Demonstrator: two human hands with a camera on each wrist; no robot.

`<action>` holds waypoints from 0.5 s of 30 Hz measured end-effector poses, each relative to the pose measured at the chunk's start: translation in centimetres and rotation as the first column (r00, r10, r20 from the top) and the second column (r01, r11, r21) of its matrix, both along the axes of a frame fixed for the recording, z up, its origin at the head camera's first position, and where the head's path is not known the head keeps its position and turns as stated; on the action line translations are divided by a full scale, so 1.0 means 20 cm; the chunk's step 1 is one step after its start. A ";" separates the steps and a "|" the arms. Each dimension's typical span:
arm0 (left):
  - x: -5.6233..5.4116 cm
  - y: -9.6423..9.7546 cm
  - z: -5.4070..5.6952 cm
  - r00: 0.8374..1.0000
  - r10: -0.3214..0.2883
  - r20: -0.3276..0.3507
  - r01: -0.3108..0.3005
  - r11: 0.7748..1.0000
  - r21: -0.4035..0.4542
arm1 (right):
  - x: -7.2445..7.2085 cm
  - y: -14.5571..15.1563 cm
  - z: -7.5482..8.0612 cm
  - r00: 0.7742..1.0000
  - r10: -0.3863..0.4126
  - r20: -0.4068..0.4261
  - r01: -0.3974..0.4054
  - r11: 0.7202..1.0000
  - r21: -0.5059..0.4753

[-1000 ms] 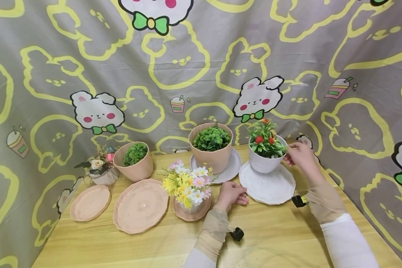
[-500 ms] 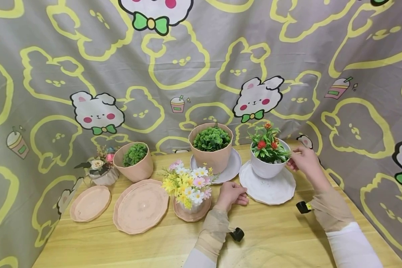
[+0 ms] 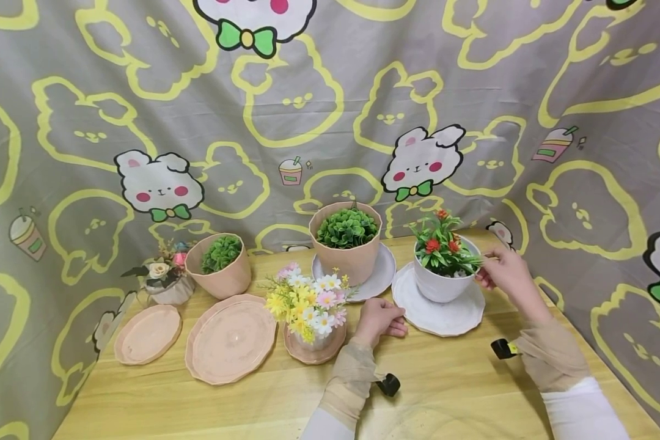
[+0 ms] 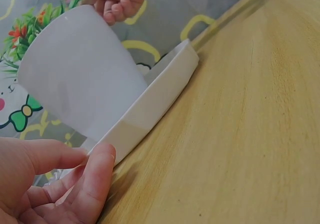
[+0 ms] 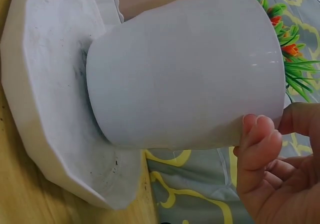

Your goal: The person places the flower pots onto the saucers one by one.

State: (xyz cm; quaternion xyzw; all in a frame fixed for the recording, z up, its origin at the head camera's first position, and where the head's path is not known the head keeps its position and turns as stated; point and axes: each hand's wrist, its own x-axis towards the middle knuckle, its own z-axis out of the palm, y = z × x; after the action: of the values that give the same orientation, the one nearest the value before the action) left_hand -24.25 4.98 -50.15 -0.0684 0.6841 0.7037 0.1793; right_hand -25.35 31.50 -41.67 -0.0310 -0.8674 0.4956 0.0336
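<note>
My right hand [image 3: 503, 273] pinches the rim of a white flowerpot [image 5: 185, 74] between thumb and fingers. Green leaves and red flowers [image 3: 442, 241] stick out of this pot. Its base is down inside the rim of a white saucer [image 3: 440, 318]; whether it touches the bottom I cannot quite tell. At the saucer's left edge, my left hand [image 3: 381, 319] pinches the rim between thumb and fingers, as the left wrist view shows. The saucer lies flat on the wooden table [image 4: 240, 114].
A peach pot of round leaves [image 3: 345, 256] stands on a grey-white saucer [image 3: 382, 281]. Daisies [image 3: 308, 299] in a small pot sit on a peach saucer. Further left are two peach saucers [image 3: 232, 339], a peach pot [image 3: 228, 275] and a small flower pot [image 3: 170, 288]. A patterned curtain [image 3: 308, 91] hangs behind.
My right hand has brought the white flowerpot down and slightly toward me and to the right, onto or just above the white saucer. My left hand has stayed at the saucer's rim.
</note>
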 end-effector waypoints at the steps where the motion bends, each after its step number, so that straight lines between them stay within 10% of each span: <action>1: 0.00 0.00 0.00 1.000 -0.001 0.001 0.001 1.000 0.006 | 0.00 0.00 0.00 1.000 0.006 0.003 -0.006 1.000 -0.004; 15: 0.00 -0.01 0.00 1.000 -0.001 -0.004 0.001 1.000 -0.010 | 0.03 -0.01 -0.02 0.999 0.040 0.014 -0.040 0.999 -0.036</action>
State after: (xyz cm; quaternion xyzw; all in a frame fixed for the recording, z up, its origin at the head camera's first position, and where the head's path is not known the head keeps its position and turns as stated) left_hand -24.27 4.87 -50.11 -0.0675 0.6882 0.7001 0.1780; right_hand -24.71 31.37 -42.03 -0.0179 -0.8592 0.5111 0.0168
